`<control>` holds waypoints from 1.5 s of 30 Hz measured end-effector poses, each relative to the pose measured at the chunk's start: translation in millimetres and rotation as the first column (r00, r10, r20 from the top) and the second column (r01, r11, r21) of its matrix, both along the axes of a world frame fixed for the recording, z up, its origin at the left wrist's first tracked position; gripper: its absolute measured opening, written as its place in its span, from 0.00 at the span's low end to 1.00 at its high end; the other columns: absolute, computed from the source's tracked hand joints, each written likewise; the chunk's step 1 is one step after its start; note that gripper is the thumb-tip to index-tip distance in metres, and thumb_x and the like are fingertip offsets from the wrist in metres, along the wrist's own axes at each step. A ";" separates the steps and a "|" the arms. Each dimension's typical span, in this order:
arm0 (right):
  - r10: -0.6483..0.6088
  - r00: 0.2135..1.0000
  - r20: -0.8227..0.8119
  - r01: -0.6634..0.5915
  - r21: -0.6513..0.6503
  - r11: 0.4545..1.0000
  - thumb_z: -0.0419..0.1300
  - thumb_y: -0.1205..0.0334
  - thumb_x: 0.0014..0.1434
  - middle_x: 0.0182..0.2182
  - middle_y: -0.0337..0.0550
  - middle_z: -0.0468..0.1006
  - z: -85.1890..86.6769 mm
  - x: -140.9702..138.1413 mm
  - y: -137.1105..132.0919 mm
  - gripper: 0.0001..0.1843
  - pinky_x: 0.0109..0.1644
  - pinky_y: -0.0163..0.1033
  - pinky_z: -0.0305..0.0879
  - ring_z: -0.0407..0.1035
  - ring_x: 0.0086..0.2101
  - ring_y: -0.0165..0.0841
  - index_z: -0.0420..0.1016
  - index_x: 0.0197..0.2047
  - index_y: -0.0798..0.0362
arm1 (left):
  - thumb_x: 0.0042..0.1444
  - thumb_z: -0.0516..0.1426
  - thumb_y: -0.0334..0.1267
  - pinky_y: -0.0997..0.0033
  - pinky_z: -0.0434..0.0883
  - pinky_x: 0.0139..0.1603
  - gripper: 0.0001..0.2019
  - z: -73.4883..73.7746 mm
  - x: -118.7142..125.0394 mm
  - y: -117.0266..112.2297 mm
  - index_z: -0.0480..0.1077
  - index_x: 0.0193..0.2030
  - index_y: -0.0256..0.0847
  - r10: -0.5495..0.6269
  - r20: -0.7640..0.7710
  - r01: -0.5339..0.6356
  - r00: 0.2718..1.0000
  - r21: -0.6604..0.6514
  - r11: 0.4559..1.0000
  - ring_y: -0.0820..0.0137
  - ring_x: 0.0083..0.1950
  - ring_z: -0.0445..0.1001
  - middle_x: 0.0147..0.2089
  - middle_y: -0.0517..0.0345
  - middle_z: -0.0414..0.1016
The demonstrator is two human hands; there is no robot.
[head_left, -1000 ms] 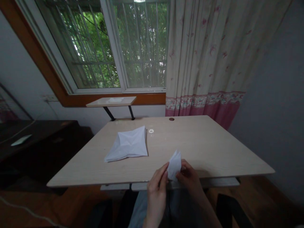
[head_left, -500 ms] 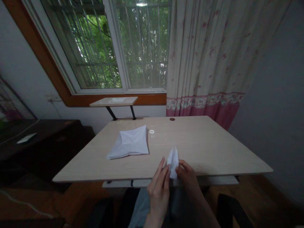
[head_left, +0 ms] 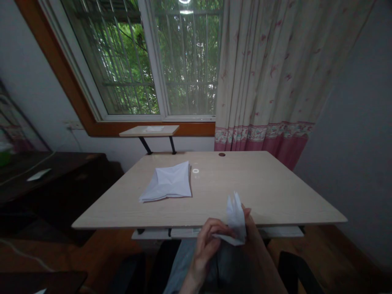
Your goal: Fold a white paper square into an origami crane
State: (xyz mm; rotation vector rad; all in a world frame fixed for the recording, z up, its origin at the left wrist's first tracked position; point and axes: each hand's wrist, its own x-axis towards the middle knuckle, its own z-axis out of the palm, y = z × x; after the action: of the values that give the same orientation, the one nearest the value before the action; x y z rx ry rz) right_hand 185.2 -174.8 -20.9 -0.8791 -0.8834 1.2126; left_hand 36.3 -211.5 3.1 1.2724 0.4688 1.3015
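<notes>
Two hands worked on one folded piece of white paper (head_left: 235, 218), held up before the person's lap, just over the near edge of a pale wood-grain desk (head_left: 260, 192). The left hand (head_left: 208, 245) was closed and curled around the lower part of the piece, where a pointed flap (head_left: 228, 239) projected sideways from the fold. The right hand (head_left: 249, 228) stood mostly behind the paper, with its fingertips (head_left: 246, 211) showing beside the upper edge; whether it was gripping could not be determined. The left hand's hold appeared to keep the layers together while leaving the pointed upper tips free. The piece lay between both hands, clear of the desk. A larger creased paper sheet (head_left: 167, 181) lay well apart on the desk, probably placed there to leave the area before the person unobstructed.
</notes>
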 end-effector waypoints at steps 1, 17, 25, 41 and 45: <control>-0.025 1.000 -0.006 0.025 -0.027 0.999 0.58 0.22 0.45 0.15 0.31 0.60 3.5 1.7 1.4 0.35 0.15 0.34 0.53 0.53 0.15 0.27 0.64 0.26 0.49 | 0.60 0.51 0.63 0.57 0.73 0.48 0.29 5.2 -1.6 -2.4 0.77 0.43 0.37 -0.057 -0.016 0.058 0.998 0.031 0.998 0.57 0.43 0.78 0.40 0.45 0.80; -0.402 0.882 0.247 0.383 0.121 0.916 0.63 0.46 0.53 0.29 0.41 0.75 7.5 -17.9 -13.0 0.17 0.29 0.41 0.69 0.71 0.29 0.37 0.73 0.38 0.49 | 0.59 0.55 0.60 0.63 0.73 0.51 0.24 -5.4 7.1 16.3 0.79 0.40 0.39 0.532 -0.227 -0.522 0.815 0.109 0.846 0.60 0.47 0.75 0.43 0.49 0.77; -0.666 0.531 0.525 0.425 0.515 0.745 0.59 0.56 0.60 0.44 0.49 0.75 7.8 -26.2 -23.7 0.11 0.53 0.53 0.65 0.69 0.47 0.43 0.74 0.45 0.49 | 0.63 0.58 0.41 0.72 0.72 0.46 0.10 10.5 1.7 17.4 0.77 0.34 0.41 0.713 -0.297 -0.614 0.635 0.366 0.699 0.67 0.45 0.76 0.43 0.53 0.76; -0.403 0.509 0.760 0.034 0.450 0.892 0.54 0.64 0.61 0.26 0.38 0.75 50.7 -10.6 -33.0 0.08 0.33 0.36 0.64 0.68 0.26 0.33 0.74 0.35 0.50 | 0.58 0.53 0.27 0.72 0.75 0.43 0.08 28.1 -4.5 10.7 0.73 0.35 0.40 0.765 -0.280 -0.486 0.580 0.635 0.601 0.68 0.40 0.77 0.37 0.55 0.77; -0.415 0.586 0.696 0.021 0.499 0.866 0.54 0.70 0.53 0.30 0.40 0.74 49.0 -9.9 -30.9 0.07 0.36 0.36 0.66 0.70 0.32 0.34 0.71 0.31 0.50 | 0.58 0.54 0.27 0.73 0.76 0.41 0.09 23.0 -4.1 9.8 0.72 0.42 0.40 0.773 -0.260 -0.513 0.579 0.620 0.593 0.69 0.38 0.78 0.36 0.57 0.77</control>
State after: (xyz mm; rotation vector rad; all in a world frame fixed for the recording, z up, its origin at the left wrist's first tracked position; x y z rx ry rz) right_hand 175.3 -205.6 28.2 -1.1149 -1.6335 0.2876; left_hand 32.2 -201.7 26.2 2.0142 1.1610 1.7869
